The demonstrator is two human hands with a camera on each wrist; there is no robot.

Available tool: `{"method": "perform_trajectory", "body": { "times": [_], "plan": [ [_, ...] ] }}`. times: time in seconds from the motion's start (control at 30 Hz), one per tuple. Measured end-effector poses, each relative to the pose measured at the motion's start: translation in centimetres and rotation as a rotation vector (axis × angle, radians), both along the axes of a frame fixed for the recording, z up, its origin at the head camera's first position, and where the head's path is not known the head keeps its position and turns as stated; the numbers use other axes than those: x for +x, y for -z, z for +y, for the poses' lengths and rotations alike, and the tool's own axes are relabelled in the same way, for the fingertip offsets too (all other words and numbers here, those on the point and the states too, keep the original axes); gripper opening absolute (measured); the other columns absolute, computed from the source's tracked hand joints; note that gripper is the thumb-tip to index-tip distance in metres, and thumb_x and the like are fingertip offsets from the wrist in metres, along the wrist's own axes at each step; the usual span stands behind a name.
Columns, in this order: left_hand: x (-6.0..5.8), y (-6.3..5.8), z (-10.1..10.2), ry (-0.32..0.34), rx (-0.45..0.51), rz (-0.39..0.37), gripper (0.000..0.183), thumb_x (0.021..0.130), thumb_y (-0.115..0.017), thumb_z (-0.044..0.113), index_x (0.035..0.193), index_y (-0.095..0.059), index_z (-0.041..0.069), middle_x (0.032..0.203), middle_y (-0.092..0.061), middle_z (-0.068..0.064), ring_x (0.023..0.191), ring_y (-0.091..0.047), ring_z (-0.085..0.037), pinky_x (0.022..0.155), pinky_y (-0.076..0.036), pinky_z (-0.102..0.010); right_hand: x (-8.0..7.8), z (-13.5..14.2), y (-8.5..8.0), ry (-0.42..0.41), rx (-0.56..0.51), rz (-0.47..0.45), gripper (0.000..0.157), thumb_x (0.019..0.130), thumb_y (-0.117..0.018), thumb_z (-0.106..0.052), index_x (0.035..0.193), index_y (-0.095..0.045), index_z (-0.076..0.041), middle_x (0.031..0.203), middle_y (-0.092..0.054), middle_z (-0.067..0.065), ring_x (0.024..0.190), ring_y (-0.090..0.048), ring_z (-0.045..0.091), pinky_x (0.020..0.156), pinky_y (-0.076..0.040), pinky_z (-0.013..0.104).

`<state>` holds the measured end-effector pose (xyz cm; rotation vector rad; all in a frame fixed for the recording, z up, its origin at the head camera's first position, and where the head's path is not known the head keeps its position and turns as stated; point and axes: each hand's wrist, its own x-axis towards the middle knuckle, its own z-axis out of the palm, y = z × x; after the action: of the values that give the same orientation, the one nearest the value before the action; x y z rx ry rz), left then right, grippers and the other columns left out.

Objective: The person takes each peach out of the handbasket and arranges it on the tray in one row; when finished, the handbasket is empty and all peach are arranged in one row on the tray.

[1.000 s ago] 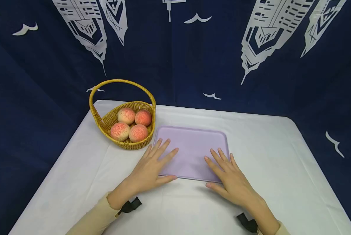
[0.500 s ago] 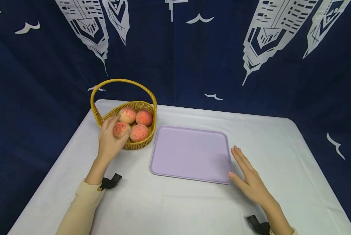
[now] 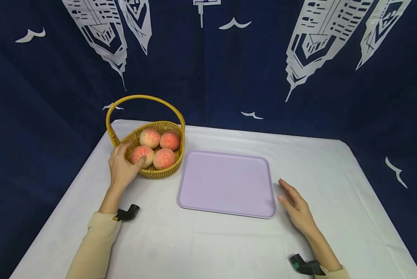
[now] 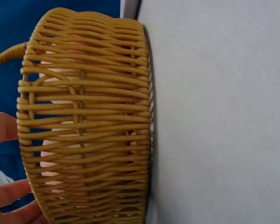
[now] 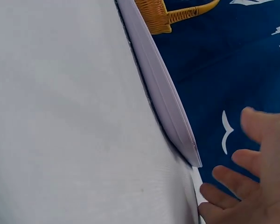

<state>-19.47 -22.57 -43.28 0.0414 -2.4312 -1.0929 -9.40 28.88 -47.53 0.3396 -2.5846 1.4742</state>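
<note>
From my head view, the lilac tray [image 3: 225, 184] lies on the white tablecloth [image 3: 194, 248]. Just left of the tray, towards its far corner, stands the wicker basket [image 3: 159, 174] with its tall handle [image 3: 143, 97], and four peaches [image 3: 164, 159] sit inside. My left hand [image 3: 121, 166] is left of the tray, at the basket's rim, thumb and fingers spread apart around the near peach [image 3: 140, 152] on the side away from the tray; I can't tell whether my fingertips touch it. My right hand [image 3: 298, 209] is just right of the tray, relaxed, the thumb parted from the fingers. Behind the tray hangs a dark blue curtain [image 3: 257, 77] with white prints.

In my left wrist view, the basket's woven side stands large, the peaches showing through its gaps; my thumb and fingers are apart at its rim.

In my right wrist view, the tray's edge runs near my gently bent, parted fingers, with part of the basket beyond the tray's other end.
</note>
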Motion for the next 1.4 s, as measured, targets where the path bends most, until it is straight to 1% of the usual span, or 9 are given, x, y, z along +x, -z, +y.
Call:
{"method": "perform_trajectory", "body": {
  "times": [0.2,0.23,0.3,0.37,0.43,0.47,0.53,0.63,1.4],
  "plan": [
    [-0.3,0.7,-0.3,0.000,-0.046,-0.035,0.064,0.078,-0.075,0.024,0.130,-0.055,-0.006,0.134,-0.050,-0.028,0.129,-0.038,-0.043,0.106,-0.022,-0.059,-0.1,0.0,0.9,0.043,0.039,0.003,0.047,0.099,-0.055,-0.012,0.143,-0.045,0.001,0.140,-0.050,0.025,0.127,-0.032,-0.021,0.101,-0.024,-0.003],
    [-0.3,0.8,-0.3,-0.002,-0.057,-0.036,0.064,0.077,-0.076,0.025,0.130,-0.055,-0.006,0.132,-0.051,-0.028,0.127,-0.039,-0.043,0.106,-0.022,-0.058,-0.1,0.0,1.0,0.048,0.054,0.009,0.046,0.099,-0.056,-0.012,0.142,-0.046,0.001,0.139,-0.052,0.024,0.130,-0.035,-0.017,0.100,-0.023,-0.003],
    [-0.4,1.0,-0.4,-0.005,-0.075,-0.041,0.064,0.077,-0.077,0.025,0.129,-0.055,-0.006,0.130,-0.053,-0.028,0.123,-0.040,-0.043,0.104,-0.023,-0.057,-0.2,0.1,1.2,0.051,0.084,0.017,0.045,0.098,-0.056,-0.012,0.141,-0.048,0.000,0.138,-0.054,0.023,0.130,-0.033,-0.018,0.100,-0.022,-0.004],
    [-0.5,1.2,-0.4,-0.008,-0.094,-0.039,0.064,0.077,-0.077,0.025,0.128,-0.056,-0.006,0.128,-0.054,-0.027,0.119,-0.041,-0.043,0.103,-0.023,-0.057,-0.2,0.2,1.4,0.055,0.118,0.021,0.045,0.098,-0.057,-0.013,0.141,-0.048,-0.001,0.138,-0.054,0.021,0.136,-0.037,-0.006,0.100,-0.020,-0.004],
    [-0.6,1.4,-0.5,-0.009,-0.108,-0.035,0.063,0.077,-0.077,0.025,0.127,-0.057,-0.006,0.126,-0.055,-0.027,0.117,-0.041,-0.043,0.102,-0.023,-0.057,-0.3,0.2,1.5,0.055,0.145,0.022,0.045,0.098,-0.057,-0.014,0.141,-0.049,-0.001,0.138,-0.054,0.021,0.138,-0.042,0.014,0.100,-0.019,-0.004],
    [-0.6,1.4,-0.5,-0.009,-0.114,-0.036,0.062,0.077,-0.077,0.025,0.126,-0.057,-0.007,0.126,-0.054,-0.027,0.118,-0.041,-0.043,0.103,-0.022,-0.057,-0.3,0.2,1.5,0.059,0.159,0.026,0.045,0.098,-0.057,-0.014,0.140,-0.049,-0.001,0.138,-0.054,0.022,0.138,-0.042,0.016,0.100,-0.019,-0.004],
    [-0.6,1.5,-0.5,-0.006,-0.120,-0.034,0.062,0.077,-0.076,0.025,0.125,-0.057,-0.007,0.125,-0.054,-0.027,0.119,-0.040,-0.043,0.104,-0.021,-0.057,-0.3,0.0,1.5,0.066,0.184,0.034,0.044,0.098,-0.058,-0.014,0.139,-0.051,-0.002,0.138,-0.053,0.023,0.133,-0.043,0.038,0.099,-0.018,-0.005],
    [-0.5,1.5,-0.4,0.000,-0.133,-0.039,0.062,0.077,-0.076,0.026,0.125,-0.057,-0.008,0.125,-0.054,-0.027,0.118,-0.041,-0.043,0.105,-0.020,-0.058,-0.3,-0.1,1.3,0.070,0.210,0.038,0.043,0.097,-0.059,-0.013,0.137,-0.053,-0.001,0.139,-0.052,0.025,0.130,-0.042,0.047,0.099,-0.016,-0.004],
    [-0.8,1.0,-0.3,0.003,-0.145,-0.131,0.063,0.079,-0.078,0.022,0.129,-0.054,-0.009,0.130,-0.055,-0.028,0.121,-0.040,-0.043,0.106,-0.015,-0.059,-0.2,-0.2,1.5,0.074,0.264,0.064,0.041,0.094,-0.063,-0.011,0.132,-0.058,0.001,0.137,-0.052,0.028,0.125,-0.044,0.051,0.100,-0.014,-0.003]
  ]
}}
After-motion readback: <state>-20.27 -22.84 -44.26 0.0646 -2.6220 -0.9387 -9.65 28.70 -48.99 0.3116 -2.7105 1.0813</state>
